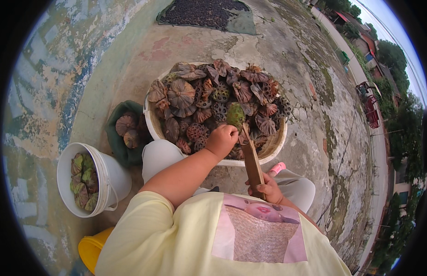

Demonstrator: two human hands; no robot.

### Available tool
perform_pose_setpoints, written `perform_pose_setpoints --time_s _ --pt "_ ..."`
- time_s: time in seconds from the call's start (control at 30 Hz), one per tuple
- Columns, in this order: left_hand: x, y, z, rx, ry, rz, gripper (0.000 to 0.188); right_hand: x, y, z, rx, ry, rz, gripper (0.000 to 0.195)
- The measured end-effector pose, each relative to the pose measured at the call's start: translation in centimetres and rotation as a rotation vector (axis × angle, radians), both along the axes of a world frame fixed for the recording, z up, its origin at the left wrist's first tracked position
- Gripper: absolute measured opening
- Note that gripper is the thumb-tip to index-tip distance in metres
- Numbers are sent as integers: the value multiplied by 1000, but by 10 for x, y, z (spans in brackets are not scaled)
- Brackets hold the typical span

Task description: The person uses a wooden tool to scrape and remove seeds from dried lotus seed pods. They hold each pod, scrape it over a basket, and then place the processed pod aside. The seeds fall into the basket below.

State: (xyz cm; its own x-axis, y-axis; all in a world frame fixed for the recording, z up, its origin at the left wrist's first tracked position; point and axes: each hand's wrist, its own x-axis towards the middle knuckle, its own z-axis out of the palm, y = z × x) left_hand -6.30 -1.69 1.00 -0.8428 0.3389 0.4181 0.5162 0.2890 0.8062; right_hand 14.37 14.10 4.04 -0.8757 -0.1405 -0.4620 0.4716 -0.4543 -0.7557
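Note:
A white plastic basket heaped with dried brown lotus seed pods stands on the ground before me. Over its near side, my left hand is closed, its fingers at the lower end of a green lotus pod. How firmly it grips the pod is hard to see. My right hand is wrapped round the lower part of a flat wooden piece, which slants up so that its narrow tip lies just beside the green pod. Several pods in the heap show dark seed holes.
Left of the basket are a dark green sack with brown pods, a tilted white bucket of greenish pods and a yellow container. A painted wall rises at left. Dark items lie on a green mesh sheet beyond.

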Motion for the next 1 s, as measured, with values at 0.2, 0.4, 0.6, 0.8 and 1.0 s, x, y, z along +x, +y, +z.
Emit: perform_pose_setpoints --time_s 0.2,0.4,0.6,0.8,1.0 --pt "-2 -1 -6 -40 61 34 7 0 -2 0 33 9 36 59" --pt "-2 0 -5 -63 114 37 8 0 1 0 62 14 34 60" --pt "-3 -1 2 -67 39 -21 6 -1 3 3 46 0 -78 56" --pt "-1 -8 11 -57 -71 -92 6 1 17 3 -45 22 -149 49" --pt "-4 -9 19 39 -144 -82 11 1 5 1 124 24 6 59"
